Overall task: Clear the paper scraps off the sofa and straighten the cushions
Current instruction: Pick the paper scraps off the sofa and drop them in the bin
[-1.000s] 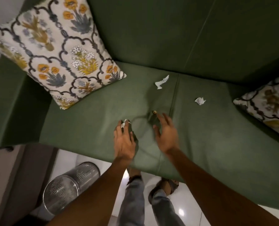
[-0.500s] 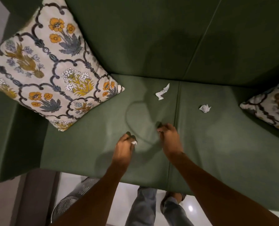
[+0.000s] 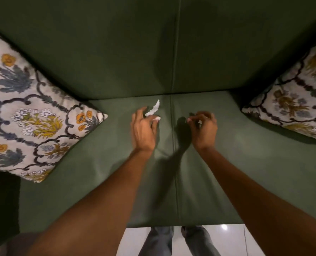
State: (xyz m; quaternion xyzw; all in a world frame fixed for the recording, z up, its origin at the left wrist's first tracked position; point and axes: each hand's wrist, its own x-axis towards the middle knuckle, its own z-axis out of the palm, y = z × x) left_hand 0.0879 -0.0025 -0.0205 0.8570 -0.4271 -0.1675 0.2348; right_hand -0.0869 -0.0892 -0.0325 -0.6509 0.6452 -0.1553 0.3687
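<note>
Sofa: dark green fabric sofa [image 3: 227, 163], seat seam running front to back down the middle
Left hand [image 3: 144, 128]: at the seat's back edge, left of the seam, fingers curled on a small white paper scrap [image 3: 156, 118]
Long scrap: torn white paper strip [image 3: 153, 109] lying against the backrest, just beyond the left hand's fingertips
Right hand [image 3: 204, 128]: right of the seam, fingers pinched around a small white paper bit [image 3: 200, 122], mostly hidden
Left cushion: floral patterned cushion [image 3: 30, 115], tilted, in the left corner
Right cushion: matching floral cushion [image 3: 297, 100], leaning in the right corner
</note>
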